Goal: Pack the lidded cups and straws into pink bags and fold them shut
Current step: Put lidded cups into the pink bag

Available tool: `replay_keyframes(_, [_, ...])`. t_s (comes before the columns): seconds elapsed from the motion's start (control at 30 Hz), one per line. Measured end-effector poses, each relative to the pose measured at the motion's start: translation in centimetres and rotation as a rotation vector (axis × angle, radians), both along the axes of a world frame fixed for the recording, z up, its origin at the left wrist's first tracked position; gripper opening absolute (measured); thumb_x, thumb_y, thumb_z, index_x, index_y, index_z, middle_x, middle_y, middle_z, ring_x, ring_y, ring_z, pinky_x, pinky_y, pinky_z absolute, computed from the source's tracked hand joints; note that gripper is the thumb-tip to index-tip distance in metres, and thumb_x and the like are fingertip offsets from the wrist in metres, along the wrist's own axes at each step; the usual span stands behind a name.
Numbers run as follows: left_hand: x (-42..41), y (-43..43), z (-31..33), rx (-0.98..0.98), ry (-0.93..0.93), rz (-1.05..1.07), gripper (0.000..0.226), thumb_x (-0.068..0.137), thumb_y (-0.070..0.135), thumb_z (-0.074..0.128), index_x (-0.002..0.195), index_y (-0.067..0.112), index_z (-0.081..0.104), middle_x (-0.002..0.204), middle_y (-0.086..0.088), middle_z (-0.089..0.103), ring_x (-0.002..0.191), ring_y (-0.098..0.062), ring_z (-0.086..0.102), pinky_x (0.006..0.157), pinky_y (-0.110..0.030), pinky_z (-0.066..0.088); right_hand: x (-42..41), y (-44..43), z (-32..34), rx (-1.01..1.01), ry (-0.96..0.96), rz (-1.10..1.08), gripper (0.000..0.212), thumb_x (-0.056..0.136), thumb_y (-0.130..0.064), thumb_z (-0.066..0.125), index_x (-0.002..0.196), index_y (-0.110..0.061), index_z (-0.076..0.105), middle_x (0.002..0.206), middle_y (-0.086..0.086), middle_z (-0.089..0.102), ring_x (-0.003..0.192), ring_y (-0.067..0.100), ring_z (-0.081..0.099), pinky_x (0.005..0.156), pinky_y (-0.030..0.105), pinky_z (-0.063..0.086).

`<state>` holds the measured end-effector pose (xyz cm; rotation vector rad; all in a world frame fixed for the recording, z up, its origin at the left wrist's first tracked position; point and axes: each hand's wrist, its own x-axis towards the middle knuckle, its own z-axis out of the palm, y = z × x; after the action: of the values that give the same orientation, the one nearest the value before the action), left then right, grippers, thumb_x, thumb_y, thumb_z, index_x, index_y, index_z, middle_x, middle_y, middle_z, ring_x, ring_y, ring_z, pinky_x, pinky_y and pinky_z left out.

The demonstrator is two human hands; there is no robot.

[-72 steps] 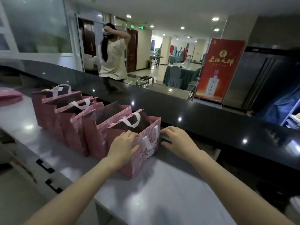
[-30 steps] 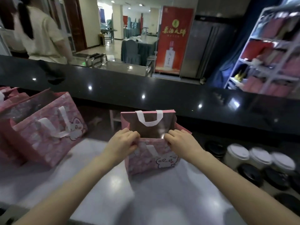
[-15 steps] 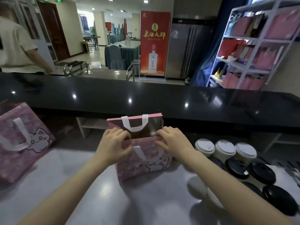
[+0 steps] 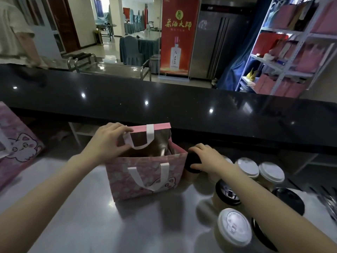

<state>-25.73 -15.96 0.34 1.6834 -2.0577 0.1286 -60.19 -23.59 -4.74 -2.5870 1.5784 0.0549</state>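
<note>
Bags: two; spare bag (image 4: 16, 143) at 9 o'clock.
Cups (image 4: 234, 226): at least seven, 4 o'clock.
Left hand (image 4: 107, 141): grips open bag (image 4: 145, 178).
Right hand (image 4: 207, 158): grasps black-lidded cup (image 4: 191, 161).

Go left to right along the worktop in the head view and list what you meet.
Cat-print pink bag at the frame edge → left hand → open pink bag → black-lidded cup gripped by the right hand → pair of white-lidded cups.
</note>
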Motion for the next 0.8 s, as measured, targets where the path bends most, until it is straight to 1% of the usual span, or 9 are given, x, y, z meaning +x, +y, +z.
replay_keyframes(0.1, [0.3, -0.5, -0.6, 0.058, -0.062, -0.061, 0.052, 0.077, 0.039, 0.075, 0.124, 0.028, 0.059, 0.12, 0.006, 0.061, 0.118, -0.019, 0.052, 0.103, -0.043, 0.04, 0.4, -1.2, -1.4, 0.108, 0.07, -0.052, 0.093, 0.075, -0.053, 0.071, 0.15, -0.035, 0.019, 0.151, 0.004, 0.028, 0.133, 0.031, 0.033, 0.104, 0.044, 0.038])
replay_keyframes(0.17, [0.6, -0.3, -1.1, 0.087, -0.118, -0.068, 0.059, 0.076, 0.045, 0.074, 0.13, 0.032, 0.054, 0.131, 0.008, 0.056, 0.128, -0.019, 0.044, 0.112, -0.045, 0.031, 0.7, -1.8, -2.3, 0.162, 0.117, -0.061, 0.097, 0.075, -0.054, 0.07, 0.151, -0.037, 0.013, 0.153, 0.007, 0.025, 0.134, 0.034, 0.032, 0.105, 0.045, 0.037])
replay_keyframes(0.27, [0.6, 0.4, -1.7, 0.117, -0.16, -0.049, 0.072, 0.076, 0.055, 0.069, 0.14, 0.037, 0.042, 0.146, 0.011, 0.041, 0.141, -0.016, 0.027, 0.119, -0.048, 0.007, 0.9, -2.2, -3.0, 0.185, 0.118, -0.059, 0.088, 0.079, -0.053, 0.066, 0.151, -0.036, 0.017, 0.15, 0.007, 0.029, 0.133, 0.032, 0.033, 0.103, 0.045, 0.038])
replay_keyframes(0.33, [0.5, 0.8, -2.1, 0.139, -0.192, -0.023, 0.081, 0.076, 0.063, 0.064, 0.146, 0.039, 0.03, 0.154, 0.013, 0.029, 0.147, -0.015, 0.012, 0.117, -0.049, -0.01, 1.0, -1.8, -3.1, 0.18, 0.064, -0.062, 0.085, 0.077, -0.051, 0.067, 0.149, -0.034, 0.024, 0.146, 0.006, 0.033, 0.13, 0.031, 0.036, 0.102, 0.044, 0.04])
replay_keyframes(0.4, [0.5, 1.3, -2.5, 0.154, -0.223, 0.006, 0.089, 0.075, 0.07, 0.059, 0.15, 0.041, 0.02, 0.159, 0.013, 0.018, 0.148, -0.014, 0.0, 0.112, -0.05, -0.02, 1.2, -0.9, -2.9, 0.143, 0.024, -0.064, 0.086, 0.072, -0.05, 0.07, 0.146, -0.033, 0.029, 0.142, 0.004, 0.036, 0.126, 0.029, 0.039, 0.1, 0.043, 0.042])
replay_keyframes(0.5, [0.3, 1.8, -3.0, 0.155, -0.251, 0.005, 0.092, 0.074, 0.074, 0.054, 0.151, 0.041, 0.016, 0.161, 0.012, 0.011, 0.148, -0.013, -0.006, 0.111, -0.051, -0.023, 1.1, 0.9, -2.5, 0.064, -0.065, -0.067, 0.086, 0.066, -0.05, 0.071, 0.142, -0.031, 0.037, 0.136, 0.001, 0.04, 0.121, 0.025, 0.041, 0.098, 0.038, 0.044])
replay_keyframes(0.6, [0.0, 2.2, -3.2, 0.151, -0.268, -0.001, 0.091, 0.074, 0.075, 0.052, 0.15, 0.039, 0.018, 0.161, 0.01, 0.011, 0.148, -0.013, -0.004, 0.112, -0.052, -0.023, 0.3, 2.5, -0.2, 0.022, -0.188, -0.076, 0.081, 0.065, -0.049, 0.073, 0.139, -0.03, 0.043, 0.132, 0.001, 0.044, 0.119, 0.025, 0.044, 0.099, 0.033, 0.041])
replay_keyframes(0.73, [-0.4, 2.8, -2.9, 0.143, -0.243, -0.012, 0.09, 0.074, 0.075, 0.051, 0.15, 0.039, 0.02, 0.161, 0.01, 0.013, 0.148, -0.014, -0.003, 0.113, -0.053, -0.02, -1.4, 4.1, 5.5, -0.117, -0.284, -0.049, 0.079, 0.062, -0.033, 0.082, 0.135, -0.027, 0.051, 0.129, 0.004, 0.048, 0.117, 0.026, 0.048, 0.102, 0.039, 0.041])
replay_keyframes(0.8, [-0.6, 3.1, -2.6, 0.154, -0.241, -0.021, 0.092, 0.073, 0.076, 0.051, 0.15, 0.038, 0.019, 0.161, 0.011, 0.01, 0.148, -0.014, -0.006, 0.113, -0.053, -0.021, -1.6, 5.0, 9.1, -0.206, -0.355, -0.04, 0.078, 0.061, -0.03, 0.084, 0.132, -0.027, 0.052, 0.127, 0.003, 0.049, 0.117, 0.027, 0.048, 0.103, 0.041, 0.04])
